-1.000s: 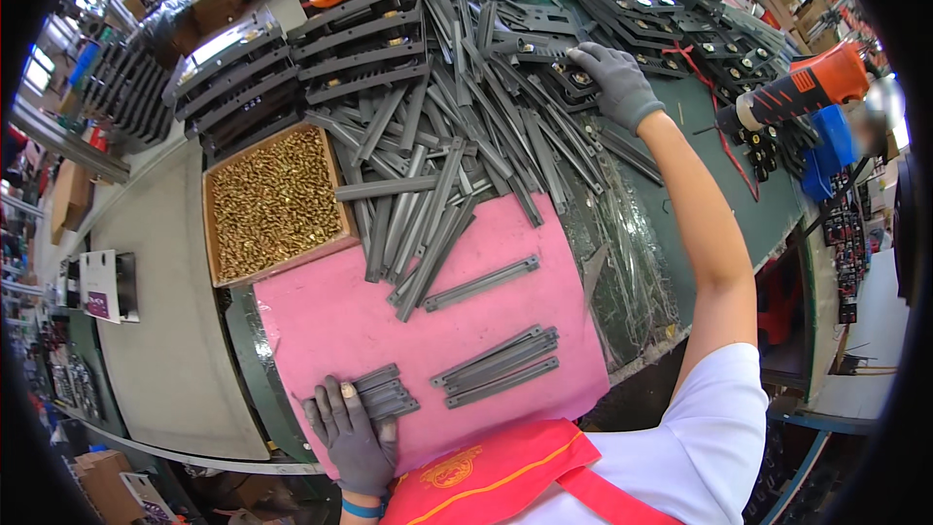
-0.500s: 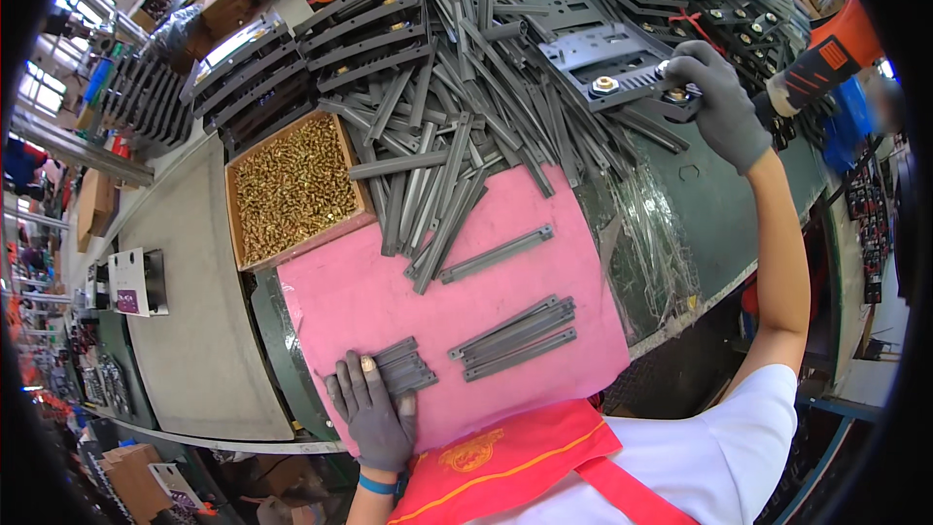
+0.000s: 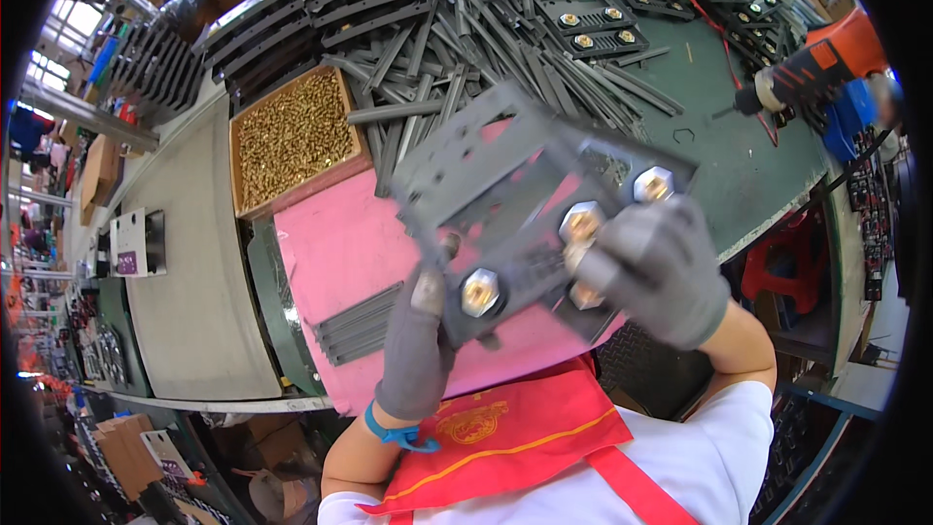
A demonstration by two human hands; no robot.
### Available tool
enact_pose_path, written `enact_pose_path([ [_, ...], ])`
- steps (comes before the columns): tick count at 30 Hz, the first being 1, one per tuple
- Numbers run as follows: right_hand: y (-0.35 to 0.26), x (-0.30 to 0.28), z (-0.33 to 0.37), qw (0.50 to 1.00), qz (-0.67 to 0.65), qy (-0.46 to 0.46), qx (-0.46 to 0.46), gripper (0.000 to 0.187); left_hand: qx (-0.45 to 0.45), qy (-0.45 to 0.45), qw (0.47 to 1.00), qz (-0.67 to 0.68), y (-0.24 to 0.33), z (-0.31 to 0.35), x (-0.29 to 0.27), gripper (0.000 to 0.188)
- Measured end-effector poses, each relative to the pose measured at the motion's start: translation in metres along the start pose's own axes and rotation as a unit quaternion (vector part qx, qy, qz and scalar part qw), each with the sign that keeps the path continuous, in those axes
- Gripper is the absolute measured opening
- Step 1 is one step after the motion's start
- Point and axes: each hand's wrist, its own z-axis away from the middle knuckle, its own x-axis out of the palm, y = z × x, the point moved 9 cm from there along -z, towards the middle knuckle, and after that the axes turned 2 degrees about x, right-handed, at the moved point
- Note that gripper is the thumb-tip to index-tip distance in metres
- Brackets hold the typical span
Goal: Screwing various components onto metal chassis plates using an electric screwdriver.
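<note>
Over the pink mat (image 3: 326, 243) I hold up a dark metal plate (image 3: 476, 165) with slots, holes and large hex nuts with brass-coloured centres. My left hand (image 3: 416, 350), in a grey glove, grips its near-left edge with the thumb on top. At the other side my gloved right hand (image 3: 661, 277), blurred by motion, is closed on the plate beside the nuts. A second plate (image 3: 627, 160) seems to lie behind the first at the right; the blur hides how they meet. Thin grey metal strips (image 3: 360, 326) lie side by side on the mat, left of my left hand.
A box of small brass-coloured parts (image 3: 296, 141) stands at the mat's far left. Behind it are a heap of metal strips (image 3: 486, 39) and stacked dark brackets (image 3: 369, 0). More plates with nuts (image 3: 593, 24) lie at the back. An orange-black power tool (image 3: 816, 68) hangs at the right.
My right hand has come from the far right to the mat, bringing the plate. My left hand has left the strips and risen onto the plate, which now covers the right part of the mat.
</note>
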Motion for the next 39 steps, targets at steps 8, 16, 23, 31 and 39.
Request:
enact_pose_path([
  [8,-0.064,0.014,0.025,0.985,-0.068,0.127,-0.093,0.029,0.154,0.236,0.885,-0.37,0.029,0.048,-0.102,0.048],
  [16,-0.087,0.032,0.038,0.987,-0.098,-0.044,-0.123,0.031,0.037,0.365,0.877,-0.309,0.043,0.116,-0.18,0.038],
  [23,-0.107,0.096,0.048,0.988,-0.056,-0.118,-0.081,0.031,-0.012,0.315,0.848,-0.426,0.007,0.112,-0.199,0.046],
  [31,-0.056,0.095,0.021,0.954,-0.237,-0.183,0.016,0.047,-0.083,0.246,0.57,-0.779,0.07,0.063,-0.175,0.052],
  [39,0.167,-0.052,0.075,0.833,0.017,0.417,0.365,0.036,0.304,0.014,0.633,-0.712,0.145,-0.14,-0.134,0.037],
])
